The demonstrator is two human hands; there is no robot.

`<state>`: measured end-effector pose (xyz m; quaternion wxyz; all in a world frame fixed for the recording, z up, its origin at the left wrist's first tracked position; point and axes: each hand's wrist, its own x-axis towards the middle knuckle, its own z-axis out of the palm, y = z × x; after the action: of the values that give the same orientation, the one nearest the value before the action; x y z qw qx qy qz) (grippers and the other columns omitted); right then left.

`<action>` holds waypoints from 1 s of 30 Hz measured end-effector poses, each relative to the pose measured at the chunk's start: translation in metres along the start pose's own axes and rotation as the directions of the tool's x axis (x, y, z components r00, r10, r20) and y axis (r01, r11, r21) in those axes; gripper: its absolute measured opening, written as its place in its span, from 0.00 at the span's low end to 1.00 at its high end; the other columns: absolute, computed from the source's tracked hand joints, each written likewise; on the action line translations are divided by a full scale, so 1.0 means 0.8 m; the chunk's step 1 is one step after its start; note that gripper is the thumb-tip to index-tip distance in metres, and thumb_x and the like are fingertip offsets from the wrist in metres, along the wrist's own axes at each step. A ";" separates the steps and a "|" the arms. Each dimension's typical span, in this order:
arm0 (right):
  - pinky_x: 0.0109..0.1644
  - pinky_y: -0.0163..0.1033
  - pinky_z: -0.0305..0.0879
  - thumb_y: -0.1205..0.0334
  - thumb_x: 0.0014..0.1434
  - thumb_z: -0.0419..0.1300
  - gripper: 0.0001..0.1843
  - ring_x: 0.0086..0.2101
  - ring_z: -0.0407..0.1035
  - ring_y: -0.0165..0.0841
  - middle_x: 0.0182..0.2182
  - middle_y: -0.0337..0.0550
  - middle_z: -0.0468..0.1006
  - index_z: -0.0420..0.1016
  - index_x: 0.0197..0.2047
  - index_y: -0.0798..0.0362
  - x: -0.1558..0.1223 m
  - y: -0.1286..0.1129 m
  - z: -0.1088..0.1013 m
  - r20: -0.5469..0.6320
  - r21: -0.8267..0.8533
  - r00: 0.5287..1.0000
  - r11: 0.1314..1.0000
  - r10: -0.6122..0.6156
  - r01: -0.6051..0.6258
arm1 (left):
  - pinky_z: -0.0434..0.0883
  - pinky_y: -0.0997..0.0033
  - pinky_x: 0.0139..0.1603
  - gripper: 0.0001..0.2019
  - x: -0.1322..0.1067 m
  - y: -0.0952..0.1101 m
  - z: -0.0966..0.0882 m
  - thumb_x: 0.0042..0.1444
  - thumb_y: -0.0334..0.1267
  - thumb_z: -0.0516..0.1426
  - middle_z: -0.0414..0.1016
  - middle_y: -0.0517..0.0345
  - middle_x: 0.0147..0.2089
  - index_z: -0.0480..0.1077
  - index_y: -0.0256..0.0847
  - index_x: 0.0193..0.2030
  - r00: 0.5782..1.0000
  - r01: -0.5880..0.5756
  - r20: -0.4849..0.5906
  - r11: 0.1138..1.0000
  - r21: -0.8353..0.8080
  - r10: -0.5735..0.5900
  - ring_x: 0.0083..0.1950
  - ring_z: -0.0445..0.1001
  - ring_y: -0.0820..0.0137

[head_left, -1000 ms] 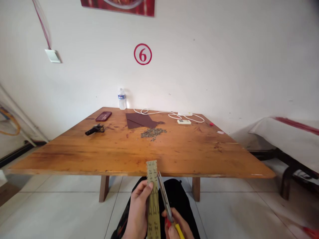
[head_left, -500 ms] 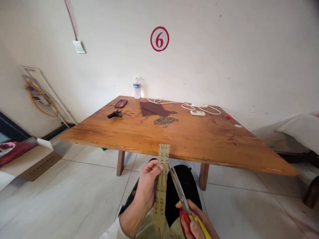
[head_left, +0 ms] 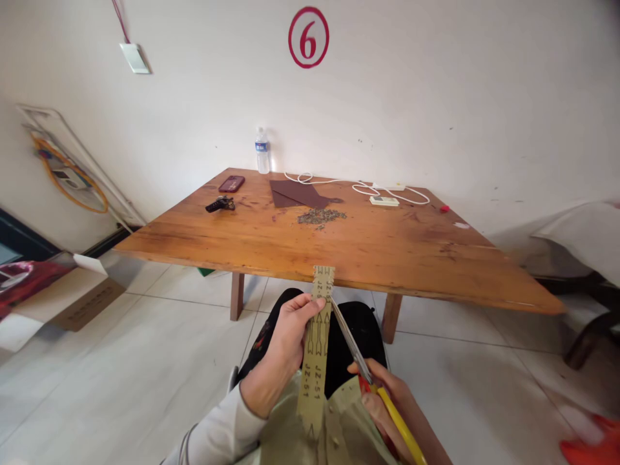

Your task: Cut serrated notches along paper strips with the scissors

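My left hand (head_left: 294, 330) pinches a long tan strip (head_left: 316, 349) printed with arrows and "JZ-51"; its thumb lies on the printed face. Small notches run along the strip's sides near the far end. In my right hand (head_left: 387, 400) is a pair of scissors (head_left: 353, 345) with red and yellow handles. The blade tips meet the strip's right edge, just beside my left thumb. Whether the blades are fully closed cannot be made out. Both hands are over my lap, before the table's front edge.
On the wooden table (head_left: 232, 239) lie a heap of small scraps (head_left: 320, 217), dark brown sheets (head_left: 295, 194), a phone (head_left: 231, 184), a black object (head_left: 220, 204), a white cable (head_left: 334, 181) and a water bottle (head_left: 261, 152). An open cardboard box (head_left: 87, 303) stands on the floor at left.
The view has tipped downward, so the table and wall sit higher. The scissors' blades now look closer together, their tips at the strip's edge. Both hands keep their hold.
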<state>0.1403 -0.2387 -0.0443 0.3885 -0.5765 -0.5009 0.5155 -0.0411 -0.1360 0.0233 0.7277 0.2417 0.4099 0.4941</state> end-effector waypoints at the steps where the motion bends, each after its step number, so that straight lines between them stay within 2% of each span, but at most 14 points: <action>1: 0.26 0.34 0.59 0.45 0.51 0.65 0.21 0.21 0.60 0.32 0.22 0.35 0.67 0.80 0.43 0.50 0.000 0.001 0.000 0.014 0.040 1.000 0.999 0.015 -0.016 | 0.61 0.76 0.22 0.15 0.000 0.000 0.000 0.37 0.41 0.73 0.68 0.65 0.19 0.72 0.37 0.23 1.000 0.000 -0.007 1.000 -0.002 0.000 0.19 0.62 0.79; 6: 0.25 0.35 0.55 0.44 0.50 0.65 0.22 0.22 0.58 0.31 0.23 0.36 0.67 0.81 0.43 0.50 -0.007 0.000 0.001 -0.040 0.112 0.997 0.992 0.065 -0.060 | 0.61 0.76 0.23 0.15 0.006 -0.004 -0.001 0.37 0.40 0.73 0.71 0.62 0.20 0.72 0.37 0.21 0.999 -0.039 -0.007 0.999 -0.002 0.039 0.21 0.64 0.78; 10: 0.24 0.34 0.50 0.43 0.49 0.67 0.24 0.22 0.52 0.29 0.22 0.33 0.62 0.80 0.43 0.51 -0.006 -0.002 -0.003 0.028 0.126 0.996 0.988 0.084 -0.087 | 0.60 0.76 0.24 0.13 0.007 -0.006 -0.003 0.38 0.39 0.72 0.72 0.62 0.21 0.74 0.36 0.22 0.999 -0.046 0.003 0.999 0.023 0.046 0.21 0.65 0.78; 16: 0.23 0.34 0.46 0.26 0.42 0.65 0.40 0.21 0.47 0.27 0.22 0.31 0.58 0.79 0.43 0.54 -0.008 -0.007 -0.005 0.109 0.176 0.994 0.983 0.027 -0.046 | 0.61 0.76 0.25 0.11 0.007 -0.002 -0.004 0.37 0.36 0.72 0.74 0.61 0.21 0.74 0.37 0.22 0.999 -0.044 -0.011 0.999 0.020 0.044 0.22 0.67 0.77; 17: 0.24 0.34 0.47 0.25 0.44 0.64 0.41 0.21 0.47 0.27 0.21 0.31 0.59 0.79 0.45 0.54 -0.012 -0.011 -0.004 0.116 0.192 0.993 0.980 0.023 -0.045 | 0.62 0.76 0.25 0.10 0.007 -0.002 -0.004 0.36 0.35 0.72 0.74 0.61 0.21 0.75 0.37 0.22 0.999 -0.047 -0.014 0.999 0.017 0.047 0.22 0.67 0.77; 19: 0.24 0.35 0.49 0.25 0.52 0.60 0.41 0.19 0.48 0.27 0.20 0.30 0.61 0.77 0.52 0.53 -0.020 -0.021 -0.002 0.115 0.150 0.993 0.988 0.029 -0.046 | 0.62 0.76 0.25 0.10 0.007 -0.002 -0.004 0.36 0.35 0.71 0.74 0.61 0.21 0.75 0.37 0.22 0.999 -0.045 -0.016 0.999 0.016 0.046 0.22 0.67 0.77; 24: 0.23 0.35 0.50 0.22 0.51 0.58 0.41 0.18 0.49 0.28 0.19 0.31 0.60 0.79 0.48 0.51 -0.026 -0.028 0.003 0.009 0.112 1.000 0.994 0.015 -0.016 | 0.60 0.76 0.24 0.10 0.006 -0.002 -0.004 0.36 0.36 0.71 0.73 0.61 0.21 0.75 0.37 0.22 0.999 -0.046 -0.019 0.998 0.032 0.046 0.21 0.66 0.77; 28: 0.20 0.34 0.49 0.24 0.48 0.61 0.39 0.18 0.48 0.27 0.20 0.32 0.59 0.80 0.44 0.52 -0.017 -0.020 -0.001 0.068 0.132 0.998 0.991 0.004 -0.013 | 0.61 0.75 0.24 0.11 0.005 -0.003 -0.004 0.36 0.36 0.71 0.72 0.62 0.21 0.74 0.37 0.22 0.997 -0.065 -0.033 0.997 0.040 0.067 0.21 0.66 0.77; 30: 0.20 0.33 0.51 0.27 0.51 0.61 0.37 0.18 0.49 0.27 0.21 0.33 0.60 0.80 0.45 0.53 -0.015 -0.017 -0.005 0.075 0.102 0.997 0.995 -0.020 0.012 | 0.61 0.76 0.24 0.11 0.004 -0.002 -0.003 0.36 0.36 0.71 0.72 0.62 0.21 0.73 0.37 0.21 0.997 -0.068 -0.029 0.997 0.041 0.070 0.21 0.66 0.77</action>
<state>0.1419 -0.2475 -0.0280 0.4020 -0.5320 -0.4932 0.5586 -0.0419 -0.1334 0.0197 0.6988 0.2625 0.4221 0.5143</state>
